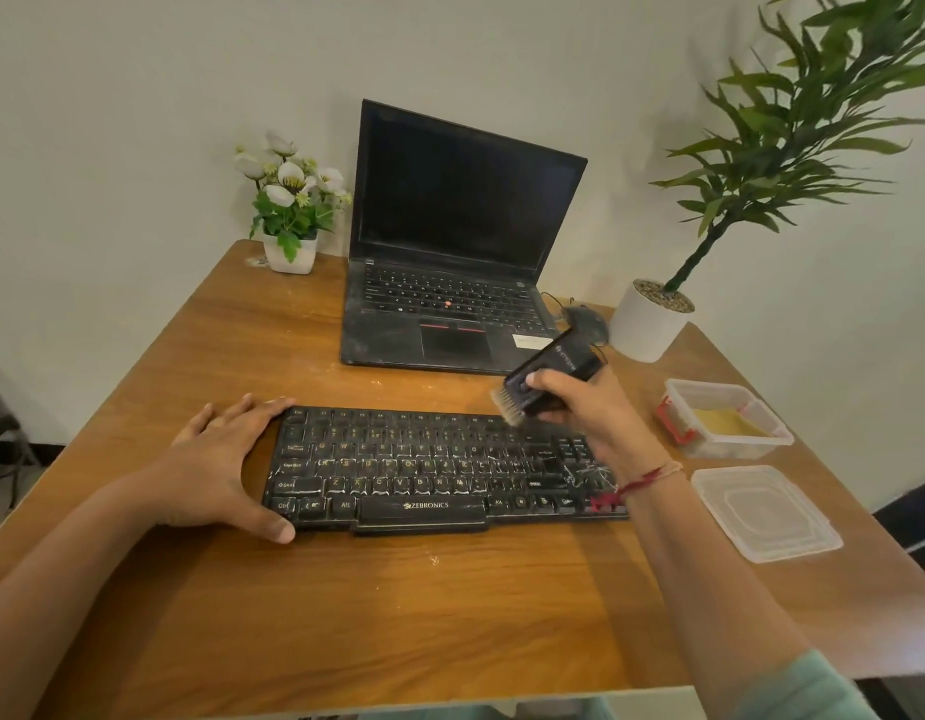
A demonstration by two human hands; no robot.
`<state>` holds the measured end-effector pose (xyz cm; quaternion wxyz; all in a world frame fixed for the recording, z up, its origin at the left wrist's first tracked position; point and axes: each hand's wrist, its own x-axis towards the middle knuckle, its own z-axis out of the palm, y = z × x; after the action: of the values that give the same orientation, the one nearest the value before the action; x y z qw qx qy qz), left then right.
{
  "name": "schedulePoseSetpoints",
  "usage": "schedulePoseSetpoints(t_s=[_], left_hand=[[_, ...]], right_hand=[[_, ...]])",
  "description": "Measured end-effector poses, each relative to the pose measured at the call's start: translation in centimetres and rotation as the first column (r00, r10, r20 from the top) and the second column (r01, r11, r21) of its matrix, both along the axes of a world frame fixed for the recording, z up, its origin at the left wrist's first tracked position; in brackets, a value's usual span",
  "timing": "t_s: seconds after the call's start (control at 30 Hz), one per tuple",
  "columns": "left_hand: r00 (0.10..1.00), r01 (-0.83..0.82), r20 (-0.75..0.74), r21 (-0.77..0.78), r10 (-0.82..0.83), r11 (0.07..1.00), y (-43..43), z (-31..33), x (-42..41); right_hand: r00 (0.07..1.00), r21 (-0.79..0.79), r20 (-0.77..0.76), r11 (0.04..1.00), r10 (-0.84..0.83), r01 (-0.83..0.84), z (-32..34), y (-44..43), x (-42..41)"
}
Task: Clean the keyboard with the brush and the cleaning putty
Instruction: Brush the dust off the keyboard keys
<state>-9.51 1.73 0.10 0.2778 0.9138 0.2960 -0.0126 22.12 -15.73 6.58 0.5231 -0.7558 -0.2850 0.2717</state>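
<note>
A person's right hand point(592, 415) grasps a black brush point(551, 374), fingers curled round its body, the pale bristles point(509, 409) pointing down from the fingertips onto the far row of a dusty black keyboard point(429, 470) lying on a wooden surface point(398, 605). The left hand point(221, 459) lies released and flat against the keyboard's left end, fingers point(265, 410) spread along its far corner and thumb at its near corner, gripping nothing. Just right of the brush-holding fingers stands an open clear container point(707, 385) holding yellowish cleaning putty point(725, 422); its lid point(767, 511) lies nearer the person, beside the right wrist. Beyond the fingers of both hands an open laptop point(450, 262) sits with a dark screen, a mouse point(587, 319) just past the brush, a small flower pot point(291, 252) beyond the left fingers and a potted plant point(652, 319) beyond the right.
</note>
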Motion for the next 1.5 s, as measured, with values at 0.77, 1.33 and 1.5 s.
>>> schedulePoseSetpoints(t_s=[0.77, 1.33, 1.5], left_hand=[[1.0, -0.001, 0.023, 0.063, 0.0, 0.998, 1.5, -2.0, 0.0], [1.0, -0.003, 0.008, 0.067, 0.002, 0.998, 1.7, -2.2, 0.0], [1.0, 0.001, 0.021, 0.036, -0.001, 0.999, 1.3, -1.7, 0.0]], right_hand=[[0.601, -0.405, 0.786, 0.855, 0.145, 0.323, -0.4, -0.9, 3.4], [0.913, -0.297, 0.408, 0.942, -0.022, 0.155, -0.8, -0.1, 3.6], [0.644, -0.336, 0.765, 0.864, 0.017, 0.376, -0.8, -1.5, 5.0]])
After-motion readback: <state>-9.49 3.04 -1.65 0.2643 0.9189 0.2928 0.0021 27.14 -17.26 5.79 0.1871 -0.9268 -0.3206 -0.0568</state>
